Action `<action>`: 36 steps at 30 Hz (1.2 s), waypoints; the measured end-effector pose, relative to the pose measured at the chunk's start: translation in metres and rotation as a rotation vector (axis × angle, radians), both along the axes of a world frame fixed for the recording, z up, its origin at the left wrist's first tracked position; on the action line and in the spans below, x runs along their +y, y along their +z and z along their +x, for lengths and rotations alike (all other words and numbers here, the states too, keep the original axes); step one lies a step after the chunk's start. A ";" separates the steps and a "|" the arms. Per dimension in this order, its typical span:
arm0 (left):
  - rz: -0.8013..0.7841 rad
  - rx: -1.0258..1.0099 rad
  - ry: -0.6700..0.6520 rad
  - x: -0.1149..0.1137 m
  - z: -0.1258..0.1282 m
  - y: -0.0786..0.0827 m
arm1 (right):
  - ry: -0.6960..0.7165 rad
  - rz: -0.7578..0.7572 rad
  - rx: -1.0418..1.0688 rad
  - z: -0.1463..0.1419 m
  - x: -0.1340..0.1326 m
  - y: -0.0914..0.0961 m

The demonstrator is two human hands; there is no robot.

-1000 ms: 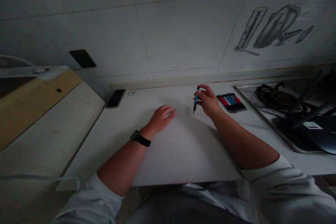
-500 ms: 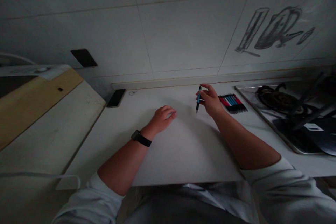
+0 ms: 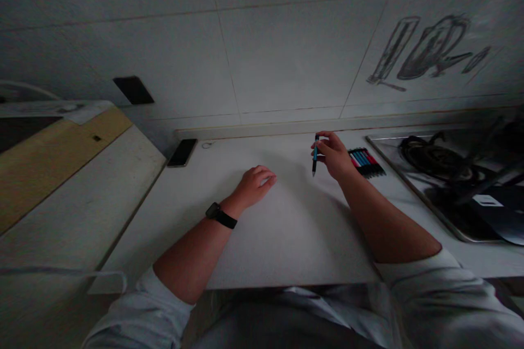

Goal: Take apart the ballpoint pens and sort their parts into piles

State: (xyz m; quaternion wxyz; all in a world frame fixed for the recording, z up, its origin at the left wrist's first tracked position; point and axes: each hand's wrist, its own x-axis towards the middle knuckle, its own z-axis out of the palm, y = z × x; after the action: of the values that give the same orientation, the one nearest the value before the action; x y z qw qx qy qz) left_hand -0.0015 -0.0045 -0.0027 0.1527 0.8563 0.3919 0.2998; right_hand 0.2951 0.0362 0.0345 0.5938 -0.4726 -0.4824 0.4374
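Observation:
My right hand (image 3: 333,155) pinches a blue pen (image 3: 315,157) with dark ends. The pen is close to upright above the white countertop (image 3: 282,245), its tip pointing down. Just to the right of that hand lies a row of several pens (image 3: 366,162) in red, blue and black, side by side, partly hidden by the hand. My left hand (image 3: 256,184) rests on the countertop with nothing in it. Its fingers are loosely bent, the thumb a little apart from them. A black watch (image 3: 221,215) is on the left wrist.
A phone (image 3: 182,152) lies at the back left, with a small ring-shaped item (image 3: 208,145) beside it. On the right a gas stove (image 3: 434,158) with a metal rim is set into the counter. A tiled wall (image 3: 286,60) closes off the back.
My right hand has shifted slightly to the right with the pen, towards the row of pens, and covers a little more of it. My left hand stays in place.

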 end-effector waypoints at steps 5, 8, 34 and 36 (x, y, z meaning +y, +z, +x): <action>-0.006 -0.004 0.007 -0.001 0.001 0.003 | -0.104 0.098 -0.034 0.027 -0.001 0.018; -0.006 -0.008 0.004 0.000 0.000 0.003 | -0.196 0.154 -0.039 0.054 -0.004 0.027; 0.041 0.024 -0.030 0.006 -0.005 -0.005 | -0.327 -0.393 -1.520 0.079 0.004 -0.010; 0.044 0.029 -0.032 0.006 -0.005 -0.005 | -0.320 -0.409 -1.516 0.080 0.005 -0.010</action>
State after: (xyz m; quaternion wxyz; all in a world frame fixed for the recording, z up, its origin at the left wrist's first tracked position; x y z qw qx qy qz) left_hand -0.0067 0.0016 -0.0076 0.1330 0.8699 0.3734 0.2935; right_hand 0.3755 0.0417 0.0243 0.0613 -0.8041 -0.5912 -0.0134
